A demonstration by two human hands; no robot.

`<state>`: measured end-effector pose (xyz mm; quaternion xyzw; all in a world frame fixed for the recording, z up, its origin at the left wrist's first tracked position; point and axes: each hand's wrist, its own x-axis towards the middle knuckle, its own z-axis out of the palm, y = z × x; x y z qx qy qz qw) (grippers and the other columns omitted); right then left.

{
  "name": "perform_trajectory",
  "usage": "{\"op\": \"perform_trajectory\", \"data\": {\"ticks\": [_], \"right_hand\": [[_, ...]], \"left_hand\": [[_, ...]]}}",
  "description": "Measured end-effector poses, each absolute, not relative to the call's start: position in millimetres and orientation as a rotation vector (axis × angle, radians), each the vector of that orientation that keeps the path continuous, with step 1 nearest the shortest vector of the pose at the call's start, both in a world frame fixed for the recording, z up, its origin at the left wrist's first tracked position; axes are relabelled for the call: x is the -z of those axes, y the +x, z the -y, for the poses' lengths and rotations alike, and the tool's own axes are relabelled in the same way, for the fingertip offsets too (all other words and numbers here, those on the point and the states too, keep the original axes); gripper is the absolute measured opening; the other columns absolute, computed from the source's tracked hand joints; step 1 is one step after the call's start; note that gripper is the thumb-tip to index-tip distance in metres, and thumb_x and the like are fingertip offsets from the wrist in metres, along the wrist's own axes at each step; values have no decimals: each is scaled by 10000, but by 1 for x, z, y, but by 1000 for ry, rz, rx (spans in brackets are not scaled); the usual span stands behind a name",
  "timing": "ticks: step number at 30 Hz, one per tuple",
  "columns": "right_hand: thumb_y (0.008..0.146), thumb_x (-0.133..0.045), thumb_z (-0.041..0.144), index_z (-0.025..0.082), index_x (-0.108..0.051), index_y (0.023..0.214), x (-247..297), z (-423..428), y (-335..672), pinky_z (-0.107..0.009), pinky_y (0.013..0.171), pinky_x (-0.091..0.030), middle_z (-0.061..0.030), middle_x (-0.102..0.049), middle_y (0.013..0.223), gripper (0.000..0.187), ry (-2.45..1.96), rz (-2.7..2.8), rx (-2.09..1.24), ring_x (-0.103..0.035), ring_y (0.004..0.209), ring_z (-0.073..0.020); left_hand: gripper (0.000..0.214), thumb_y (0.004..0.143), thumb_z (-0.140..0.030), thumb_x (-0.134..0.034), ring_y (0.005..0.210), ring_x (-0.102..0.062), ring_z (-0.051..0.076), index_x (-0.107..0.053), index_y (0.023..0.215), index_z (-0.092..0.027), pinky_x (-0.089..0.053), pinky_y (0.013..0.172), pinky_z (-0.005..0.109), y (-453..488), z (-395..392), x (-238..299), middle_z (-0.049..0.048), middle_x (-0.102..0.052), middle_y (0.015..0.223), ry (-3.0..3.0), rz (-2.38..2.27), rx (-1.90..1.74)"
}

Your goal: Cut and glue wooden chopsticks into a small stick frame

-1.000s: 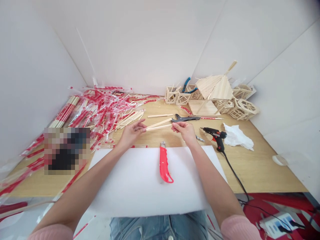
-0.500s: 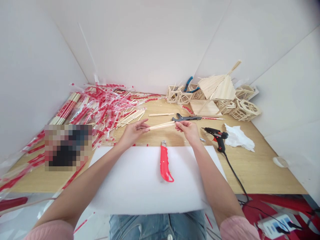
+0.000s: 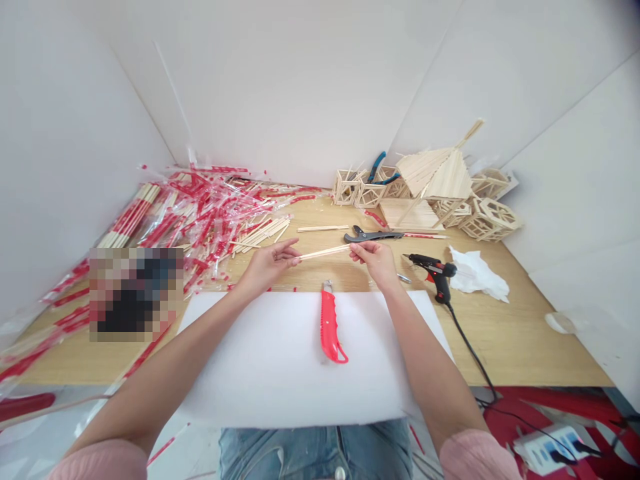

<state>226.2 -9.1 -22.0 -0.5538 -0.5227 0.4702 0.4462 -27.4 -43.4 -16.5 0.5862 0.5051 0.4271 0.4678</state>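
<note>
Between my two hands a few thin wooden sticks are stretched out side by side, nearly level. My left hand pinches their left end, the other fingers loosely spread. My right hand grips the right end between thumb and bent fingers. Below the sticks, a red utility knife lies on the white foam sheet. Just behind my right hand are dark-handled cutters. A short row of cut sticks rests on the wooden table beyond.
Red-and-clear wrapped chopsticks heap up at the left, beside loose bare sticks. A black glue gun with a trailing cord and a crumpled white tissue lie right. Stick-built frames and a roofed model stand at the back right.
The sticks between my hands have turned slightly and now look closer together. Both hands keep almost the same place.
</note>
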Motion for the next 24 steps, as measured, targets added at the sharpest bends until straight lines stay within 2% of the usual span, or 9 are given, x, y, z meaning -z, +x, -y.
{"op": "perform_trajectory", "data": {"ticks": [14, 24], "right_hand": [[660, -674, 431, 147, -648, 709, 22, 11, 223, -224, 518, -375, -31, -647, 619, 290, -1355, 1287, -1101, -541, 529, -104], [675, -644, 474, 148, -649, 720, 18, 15, 219, -240, 534, -398, -37, -650, 625, 329, -1370, 1328, -982, -556, 549, -125]], "left_hand": [[580, 678, -356, -672, 796, -607, 152, -544, 1199, -136, -484, 782, 309, -28, 44, 17, 69, -648, 915, 1467, -1200, -1029], [595, 680, -411, -658, 876, -613, 192, -541, 1200, -145, -455, 800, 317, -27, 47, 12, 91, -672, 972, 1523, -1240, -974]]}}
